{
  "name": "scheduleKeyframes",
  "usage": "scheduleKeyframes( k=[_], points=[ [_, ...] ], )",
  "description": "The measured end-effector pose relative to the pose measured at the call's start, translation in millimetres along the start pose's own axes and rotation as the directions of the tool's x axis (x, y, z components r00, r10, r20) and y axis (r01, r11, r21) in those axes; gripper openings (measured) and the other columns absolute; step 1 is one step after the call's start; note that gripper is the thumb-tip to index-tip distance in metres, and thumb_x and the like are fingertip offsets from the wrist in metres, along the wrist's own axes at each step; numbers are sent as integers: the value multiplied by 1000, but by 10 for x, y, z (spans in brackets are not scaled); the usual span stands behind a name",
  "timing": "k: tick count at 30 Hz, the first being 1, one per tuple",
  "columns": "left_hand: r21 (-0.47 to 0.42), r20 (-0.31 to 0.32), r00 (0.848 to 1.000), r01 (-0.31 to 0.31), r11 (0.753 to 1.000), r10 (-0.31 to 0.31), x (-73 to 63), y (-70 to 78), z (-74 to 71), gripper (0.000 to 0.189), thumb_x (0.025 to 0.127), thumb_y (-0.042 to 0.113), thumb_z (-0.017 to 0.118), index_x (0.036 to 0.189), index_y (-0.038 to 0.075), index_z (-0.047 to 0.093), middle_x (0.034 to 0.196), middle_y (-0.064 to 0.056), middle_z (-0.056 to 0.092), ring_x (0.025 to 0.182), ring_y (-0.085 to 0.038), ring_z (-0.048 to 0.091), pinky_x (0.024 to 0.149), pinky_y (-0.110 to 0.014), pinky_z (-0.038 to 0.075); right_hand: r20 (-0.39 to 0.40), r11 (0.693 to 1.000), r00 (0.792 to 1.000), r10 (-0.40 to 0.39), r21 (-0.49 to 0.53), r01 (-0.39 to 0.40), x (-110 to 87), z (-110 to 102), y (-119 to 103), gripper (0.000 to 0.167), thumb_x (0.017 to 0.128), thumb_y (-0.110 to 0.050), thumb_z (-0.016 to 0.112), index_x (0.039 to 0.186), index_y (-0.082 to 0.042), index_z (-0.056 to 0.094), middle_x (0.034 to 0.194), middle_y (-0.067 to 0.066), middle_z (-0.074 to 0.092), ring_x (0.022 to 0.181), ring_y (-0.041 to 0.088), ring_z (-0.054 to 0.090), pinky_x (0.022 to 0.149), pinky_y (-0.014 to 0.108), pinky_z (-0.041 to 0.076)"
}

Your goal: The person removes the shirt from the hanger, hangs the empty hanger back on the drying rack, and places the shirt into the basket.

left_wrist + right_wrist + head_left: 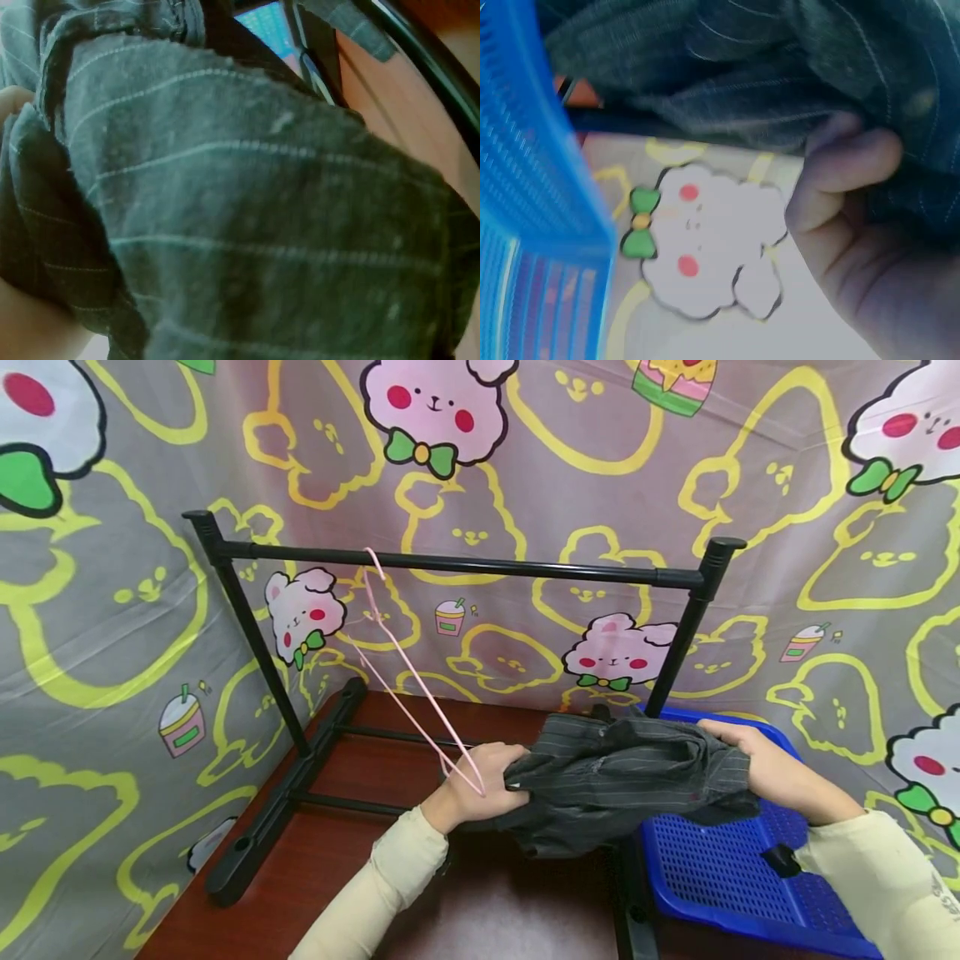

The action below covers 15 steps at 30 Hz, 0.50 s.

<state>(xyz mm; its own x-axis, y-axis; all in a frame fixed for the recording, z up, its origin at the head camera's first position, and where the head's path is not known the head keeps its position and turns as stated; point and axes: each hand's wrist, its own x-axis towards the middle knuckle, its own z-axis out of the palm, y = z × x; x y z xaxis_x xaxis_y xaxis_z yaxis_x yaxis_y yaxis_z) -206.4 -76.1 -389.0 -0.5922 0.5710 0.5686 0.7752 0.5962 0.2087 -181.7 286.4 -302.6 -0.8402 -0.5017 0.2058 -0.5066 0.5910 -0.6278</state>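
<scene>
Both hands hold a dark grey pinstriped garment (622, 785), bunched and stretched between them in front of the black rack. My left hand (491, 781) grips its left end with thumb and fingers. A thin pink clothes hanger (427, 693) hangs by its hook on the rack's rail (480, 566), its lower corner overlapping the back of the left hand. At the garment's right end, my right hand (768, 772) grips the folded cloth, and the right wrist view shows its thumb pressed against the striped fabric (742, 97). Striped cloth (255, 202) fills most of the left wrist view.
A blue plastic basket (712, 860) stands at the right, below the right forearm. The rack's left foot (258, 831) rests on the reddish-brown table (360, 877). Behind it hangs a grey cloth backdrop (525, 510) printed with cartoon rabbits.
</scene>
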Motion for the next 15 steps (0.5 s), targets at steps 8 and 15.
scheduleKeyframes(
  k=[8,15],
  points=[
    [-34,45,999,1,999,0,58,107,128,41,70,27,77,106,13,65,93,4,66,86,-10,60,78,-24,47,175,982,967,187,-65,-179,14,-63,426,26,95,-27,55,111,-8,60,102,7,61,94,17,55,75,32,45],
    [-9,86,996,2,1000,-1,130,198,242,39,70,28,76,105,14,66,98,5,67,93,-10,61,82,-22,46,290,955,910,296,-61,-291,33,20,777,60,93,-34,57,137,4,44,136,27,45,123,43,42,90,52,41]
  ],
)
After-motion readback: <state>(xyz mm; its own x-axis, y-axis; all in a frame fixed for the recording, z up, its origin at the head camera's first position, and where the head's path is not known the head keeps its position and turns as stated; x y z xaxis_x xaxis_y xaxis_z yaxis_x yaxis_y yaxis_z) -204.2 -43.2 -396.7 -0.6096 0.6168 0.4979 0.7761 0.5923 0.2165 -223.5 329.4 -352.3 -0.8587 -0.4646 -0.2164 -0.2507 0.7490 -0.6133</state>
